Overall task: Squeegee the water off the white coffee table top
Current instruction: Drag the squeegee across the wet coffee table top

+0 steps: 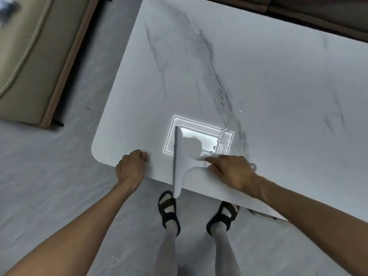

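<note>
Beige sofa (29, 56) upper left on grey floor (49, 176). Left hand (130, 168) curled in a loose fist, holds nothing, rests on near edge of white marble worktop (278, 86) by its rounded corner. Just right of it, white squeegee (182, 166) lies on the worktop, dark blade pointing left, blade's lower end overhanging the near edge. Right hand (233, 172) grips the squeegee handle, index finger stretched along it toward the blade. Water beads and streaks (224, 136) right of the blade, beside a bright light reflection. Feet in black sandals (169, 212) below the edge
</note>
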